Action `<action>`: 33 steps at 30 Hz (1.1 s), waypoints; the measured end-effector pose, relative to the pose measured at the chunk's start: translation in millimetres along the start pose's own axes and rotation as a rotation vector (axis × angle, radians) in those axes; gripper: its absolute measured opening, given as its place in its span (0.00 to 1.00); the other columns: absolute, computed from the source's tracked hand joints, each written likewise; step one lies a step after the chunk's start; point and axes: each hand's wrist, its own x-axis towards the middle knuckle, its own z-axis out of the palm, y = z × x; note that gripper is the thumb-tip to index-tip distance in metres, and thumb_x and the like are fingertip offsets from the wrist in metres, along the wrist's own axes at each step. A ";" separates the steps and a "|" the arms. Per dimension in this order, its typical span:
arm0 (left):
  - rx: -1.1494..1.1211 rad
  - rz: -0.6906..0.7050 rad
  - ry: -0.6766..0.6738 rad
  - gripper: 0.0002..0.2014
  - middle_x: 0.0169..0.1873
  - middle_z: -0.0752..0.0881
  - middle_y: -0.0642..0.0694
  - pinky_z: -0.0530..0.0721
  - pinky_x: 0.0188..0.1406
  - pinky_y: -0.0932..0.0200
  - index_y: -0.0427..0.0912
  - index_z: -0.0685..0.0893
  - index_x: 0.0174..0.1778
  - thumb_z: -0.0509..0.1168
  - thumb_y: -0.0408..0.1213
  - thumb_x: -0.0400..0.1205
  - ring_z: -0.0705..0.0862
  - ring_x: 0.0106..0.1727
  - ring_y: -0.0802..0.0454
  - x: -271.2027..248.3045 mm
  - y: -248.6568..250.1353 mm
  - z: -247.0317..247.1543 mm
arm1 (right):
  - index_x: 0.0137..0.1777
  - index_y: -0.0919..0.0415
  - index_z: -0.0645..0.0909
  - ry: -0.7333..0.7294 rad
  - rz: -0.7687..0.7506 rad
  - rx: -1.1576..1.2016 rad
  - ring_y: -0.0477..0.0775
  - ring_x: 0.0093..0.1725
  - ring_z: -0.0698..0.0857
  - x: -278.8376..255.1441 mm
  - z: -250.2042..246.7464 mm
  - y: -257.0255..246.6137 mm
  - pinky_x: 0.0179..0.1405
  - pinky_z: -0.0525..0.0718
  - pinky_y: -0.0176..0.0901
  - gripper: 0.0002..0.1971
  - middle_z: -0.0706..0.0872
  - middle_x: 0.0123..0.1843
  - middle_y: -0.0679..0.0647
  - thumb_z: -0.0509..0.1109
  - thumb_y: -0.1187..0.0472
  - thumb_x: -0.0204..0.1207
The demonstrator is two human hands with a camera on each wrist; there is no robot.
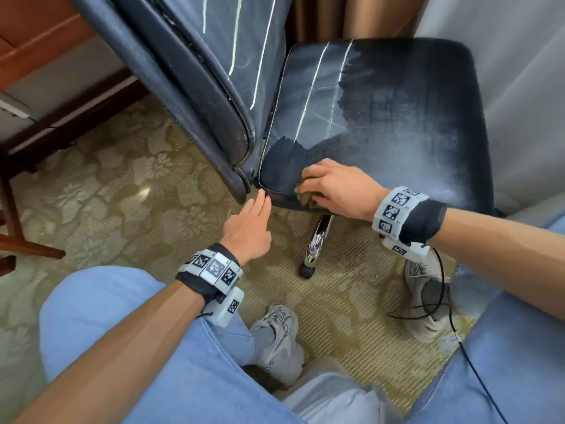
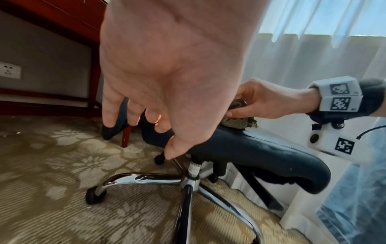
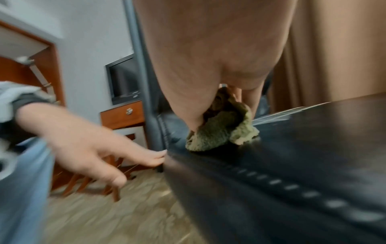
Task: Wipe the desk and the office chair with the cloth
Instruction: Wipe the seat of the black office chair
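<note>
While the right hand [image 1: 334, 186] bunches the crumpled olive-green cloth [image 3: 219, 130] at the lower-left corner of the black leather chair seat [image 1: 412, 123], unwiped grey film stretches toward upper right. Nearby, the left hand [image 1: 247, 231] touches the seat edge, fingers straight.

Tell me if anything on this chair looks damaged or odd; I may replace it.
Yes. The office chair seat shows thin pale lines across its rear part, like scratches or reflections, and the backrest edge looks scuffed. Otherwise, the right hand presses the cloth near the seat's front corner.
</note>
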 end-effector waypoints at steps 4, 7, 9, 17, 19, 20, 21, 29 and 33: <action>-0.202 -0.116 0.177 0.22 0.82 0.69 0.40 0.81 0.63 0.41 0.39 0.69 0.77 0.61 0.44 0.90 0.79 0.74 0.38 2.7 6.0 -25.7 | 0.64 0.45 0.87 0.073 0.293 0.102 0.62 0.62 0.83 2.3 -22.7 46.9 0.58 0.87 0.61 0.15 0.85 0.63 0.50 0.71 0.59 0.81; -0.294 -0.129 0.347 0.20 0.60 0.85 0.38 0.81 0.52 0.43 0.38 0.74 0.63 0.61 0.53 0.89 0.86 0.60 0.34 2.9 20.9 -46.6 | 0.65 0.48 0.87 0.056 0.407 0.098 0.65 0.60 0.85 -1.2 -29.1 61.5 0.59 0.87 0.62 0.15 0.85 0.60 0.55 0.71 0.59 0.80; -0.335 -0.147 0.348 0.26 0.60 0.86 0.36 0.82 0.52 0.43 0.37 0.74 0.64 0.64 0.59 0.87 0.86 0.60 0.32 7.8 29.5 -53.7 | 0.72 0.49 0.82 -0.024 0.384 0.067 0.66 0.60 0.82 -2.5 -29.4 47.9 0.60 0.85 0.63 0.20 0.83 0.64 0.56 0.73 0.56 0.80; -0.374 -0.222 0.191 0.47 0.72 0.76 0.28 0.82 0.60 0.47 0.28 0.70 0.75 0.75 0.64 0.76 0.80 0.71 0.31 51.1 58.4 -57.2 | 0.82 0.44 0.72 -0.155 0.149 0.044 0.59 0.64 0.77 -9.6 -26.8 36.1 0.57 0.86 0.59 0.28 0.77 0.74 0.50 0.72 0.58 0.83; -0.384 -0.242 0.176 0.50 0.75 0.74 0.25 0.81 0.64 0.46 0.25 0.68 0.77 0.76 0.64 0.74 0.78 0.74 0.30 57.2 60.0 -57.5 | 0.81 0.43 0.74 -0.147 0.154 0.056 0.59 0.66 0.79 -4.0 -31.1 48.0 0.58 0.86 0.61 0.28 0.78 0.73 0.50 0.74 0.58 0.82; -0.397 -0.248 0.169 0.50 0.75 0.73 0.25 0.81 0.64 0.47 0.25 0.68 0.77 0.76 0.63 0.74 0.77 0.75 0.30 59.7 59.9 -58.5 | 0.80 0.44 0.75 -0.139 0.155 0.054 0.59 0.66 0.79 -0.2 -32.1 53.8 0.58 0.86 0.61 0.27 0.78 0.73 0.50 0.74 0.58 0.82; -0.409 -0.256 0.167 0.49 0.74 0.74 0.27 0.80 0.63 0.47 0.26 0.69 0.76 0.77 0.62 0.73 0.77 0.74 0.30 61.4 58.7 -59.7 | 0.80 0.45 0.76 -0.130 0.158 0.050 0.60 0.66 0.80 4.9 -33.1 58.8 0.58 0.86 0.61 0.27 0.79 0.72 0.51 0.74 0.59 0.82; -0.389 -0.270 0.230 0.53 0.80 0.68 0.31 0.79 0.70 0.43 0.31 0.65 0.82 0.74 0.65 0.71 0.73 0.77 0.33 69.9 39.6 -59.6 | 0.75 0.48 0.81 -0.103 0.313 0.013 0.67 0.67 0.81 64.5 -58.0 110.1 0.59 0.85 0.60 0.25 0.82 0.65 0.57 0.72 0.63 0.79; -0.351 -0.275 0.176 0.52 0.88 0.58 0.37 0.75 0.75 0.41 0.37 0.57 0.89 0.72 0.62 0.76 0.66 0.84 0.36 75.4 25.2 -71.9 | 0.68 0.54 0.86 -0.130 0.293 -0.003 0.70 0.60 0.85 82.8 -62.3 114.0 0.57 0.85 0.58 0.21 0.85 0.57 0.60 0.72 0.65 0.75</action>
